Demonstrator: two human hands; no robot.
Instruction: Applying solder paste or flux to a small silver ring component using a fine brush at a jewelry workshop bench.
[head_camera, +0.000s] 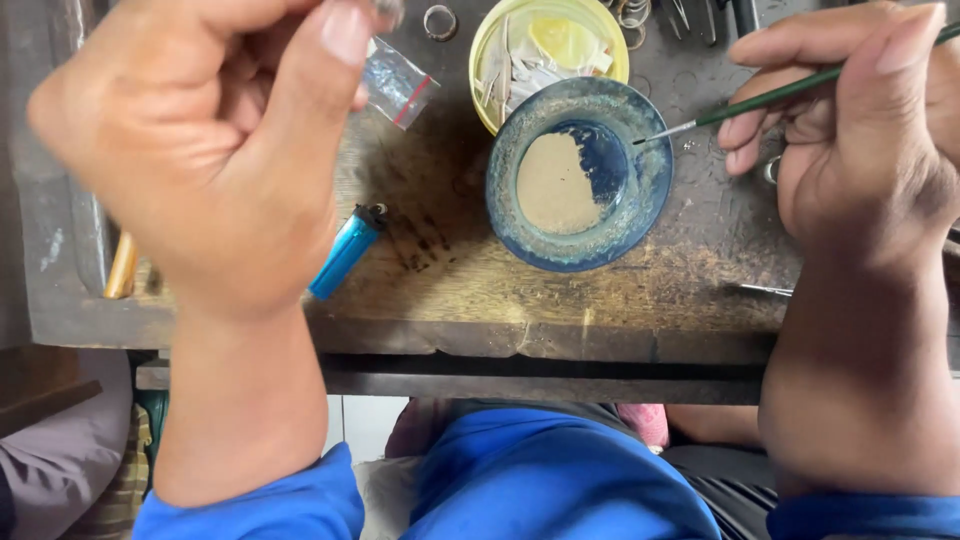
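A person's left hand (200, 150), raised above a scarred wooden bench (480, 280), pinches something small at its fingertips; what it is cannot be told. The right hand (860, 130) holds a thin green brush (790, 92), its grip closed, the tip over the rim of a blue dish (578, 172) holding pale paste. A blue lighter (346, 252) lies nearby. An unsteady reach could smear paste or nudge the dish.
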